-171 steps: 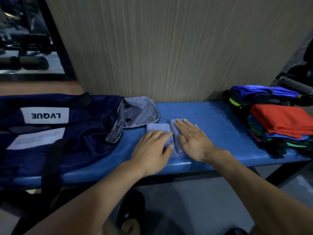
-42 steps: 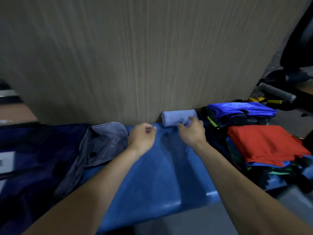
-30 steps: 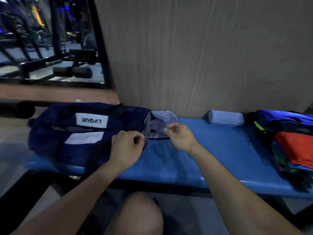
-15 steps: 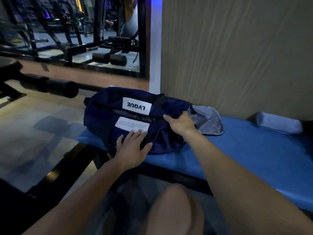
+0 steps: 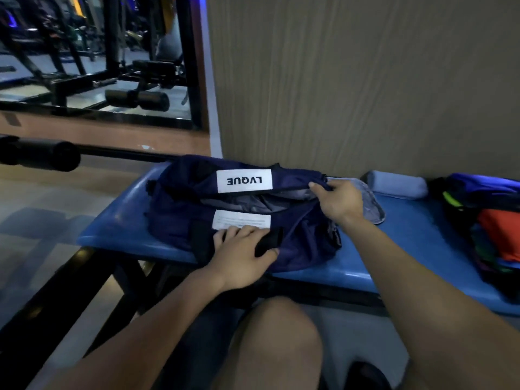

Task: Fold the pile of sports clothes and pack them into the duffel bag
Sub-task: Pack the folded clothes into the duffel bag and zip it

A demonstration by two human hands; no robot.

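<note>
Lying lengthwise along the bench (image 5: 408, 243), duffel bag (image 5: 180, 218) opening faces up.

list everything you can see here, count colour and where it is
duffel bag: one, navy, on the left part of the bench, its top held open, grey lining showing
white labels: two on the bag, the far one reads LVQUE upside down
grey flap: one, at the bag's right end, flat on the bench
bench: one, blue padded top, against the wall
rolled cloth: one, pale blue, on the bench by the wall
pile of clothes: one, blue, orange, green and dark pieces, at the bench's right end
gym machines: several, black, far left
left hand: on the bag's near side, thumb over a black strap
right hand: pinches the bag's far opening edge
bare knee: one, bottom centre
</note>
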